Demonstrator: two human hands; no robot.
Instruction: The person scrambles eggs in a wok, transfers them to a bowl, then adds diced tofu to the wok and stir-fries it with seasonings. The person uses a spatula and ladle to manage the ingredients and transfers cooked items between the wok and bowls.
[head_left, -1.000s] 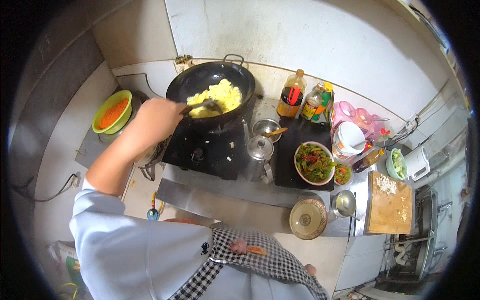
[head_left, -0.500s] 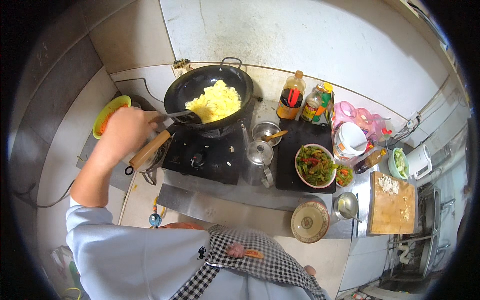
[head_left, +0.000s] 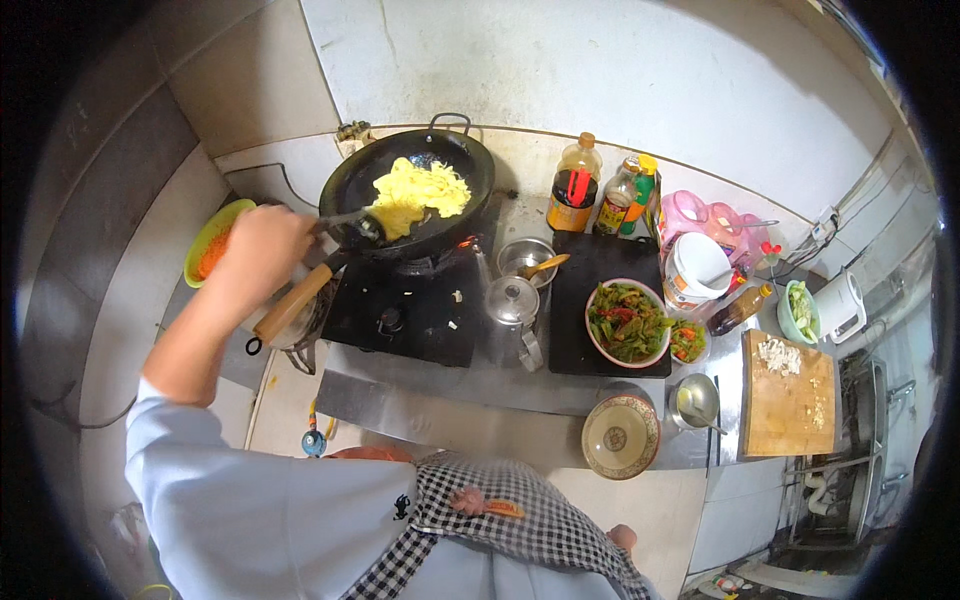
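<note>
My left hand (head_left: 268, 245) is closed around the handle of a metal spatula (head_left: 348, 217), whose head is in the black wok (head_left: 350, 190) against the yellow scrambled egg (head_left: 425, 188). The egg lies in a mass on the wok's floor. The wok rests on a black gas stove (head_left: 400, 325), and a small flame shows at its right underside. Its wooden handle (head_left: 292, 305) points toward me, below my left wrist. Only a small part of my right hand (head_left: 622, 538) shows beside the checked apron; its fingers are hidden.
Left of the wok is a green bowl of shredded orange food (head_left: 215, 245). Rightward stand a metal pot (head_left: 513, 300), sauce bottles (head_left: 575, 185), a bowl of cooked green peppers (head_left: 628, 322), an empty patterned bowl (head_left: 620, 437) and a cutting board (head_left: 790, 400) with chopped white pieces.
My left hand has moved the spatula slightly left and up. The egg has shifted and bunched, baring more of the wok's floor. A flame now shows under the wok.
</note>
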